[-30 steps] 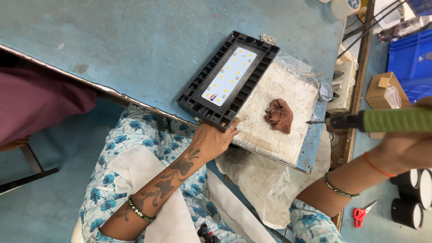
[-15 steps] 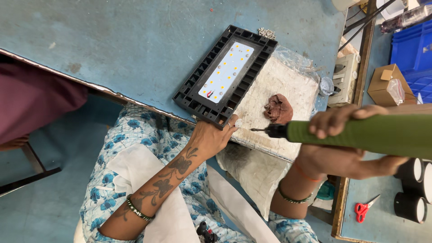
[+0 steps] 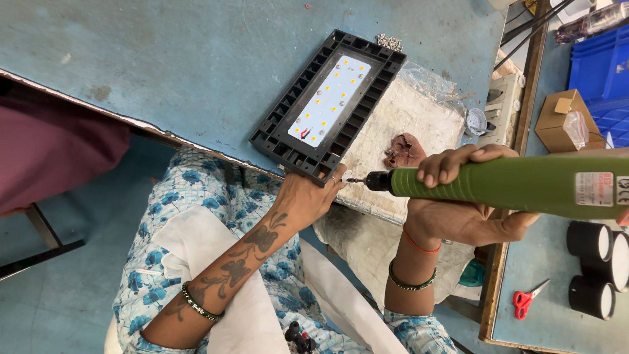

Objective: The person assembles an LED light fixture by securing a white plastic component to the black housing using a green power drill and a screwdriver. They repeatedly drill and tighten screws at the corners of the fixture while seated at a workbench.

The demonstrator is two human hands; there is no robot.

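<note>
The person sat at a blue worktable (image 3: 164,72) and worked on a black LED light housing (image 3: 327,105), a ribbed rectangular frame with a white board of small yellow diodes in its middle. The housing lay tilted on the table, its near corner resting over the edge of a worn white pad (image 3: 406,137) wrapped in plastic.

The left hand (image 3: 308,196) – the arm tattooed and with a dark bead bracelet at the wrist – touched the near corner of the housing, and its fingertips pinched something small and pale just beside the frame; I could not tell what it was. The right hand (image 3: 465,196) was closed firmly around a green electric screwdriver (image 3: 517,183), which was held nearly level. Its dark tip pointed at the left fingertips and the housing corner, very near to them – whether it touched, I could not say.

A brown lump of putty (image 3: 403,151) lay on the pad just behind the tool tip. A little heap of screws (image 3: 388,42) sat at the far corner of the housing. To the right, on another blue surface, were red scissors (image 3: 527,300), black tape rolls (image 3: 593,262) and a small cardboard box (image 3: 567,121).
</note>
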